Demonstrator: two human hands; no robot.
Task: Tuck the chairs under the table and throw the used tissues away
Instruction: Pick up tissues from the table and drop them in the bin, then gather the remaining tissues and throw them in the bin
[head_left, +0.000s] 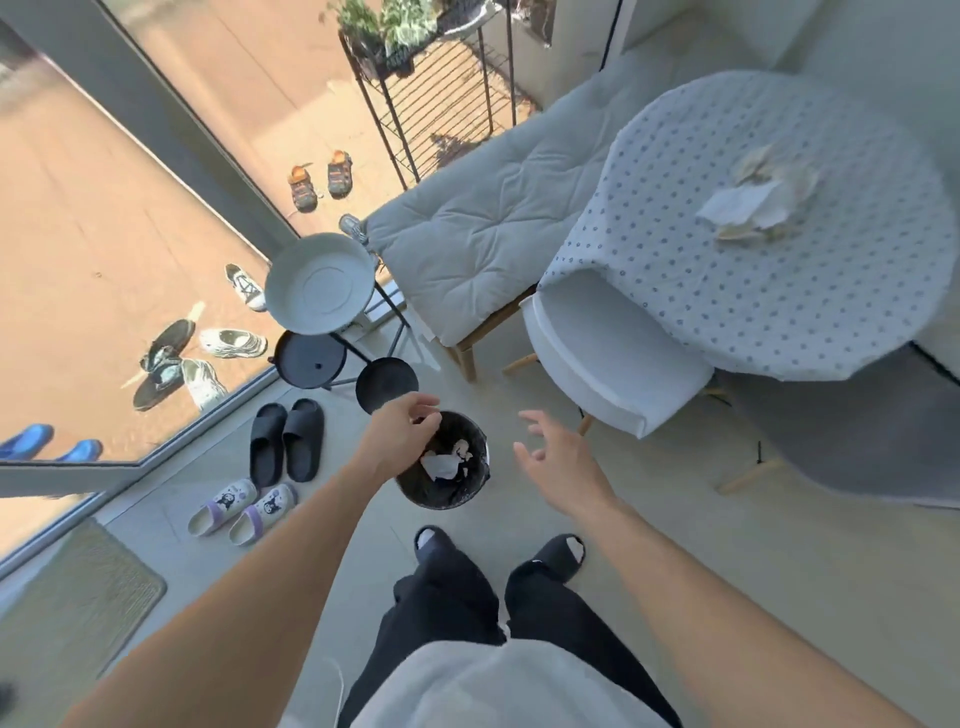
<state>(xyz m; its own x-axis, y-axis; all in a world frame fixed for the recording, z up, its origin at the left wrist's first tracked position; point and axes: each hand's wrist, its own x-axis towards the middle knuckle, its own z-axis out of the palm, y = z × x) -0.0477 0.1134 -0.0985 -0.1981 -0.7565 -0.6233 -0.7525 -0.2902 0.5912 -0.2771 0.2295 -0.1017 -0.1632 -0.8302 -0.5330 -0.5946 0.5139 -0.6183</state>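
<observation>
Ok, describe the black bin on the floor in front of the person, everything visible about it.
The bin is a small round black container, glossy, apparently lined with a dark bag. It stands upright on the pale floor, just ahead of the person's slippered feet. Its open top shows crumpled white tissues inside. The left hand is above its near-left rim, fingers bent; whether it touches the rim cannot be told. The right hand is open beside it, apart.

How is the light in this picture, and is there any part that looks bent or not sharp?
Head view: strong sun on the orange ground outside the glass, softer even light indoors; the wide lens bends the window frame and stretches both forearms; the left hand over the black bin is slightly blurred, the tissues on the table washed pale.
</observation>
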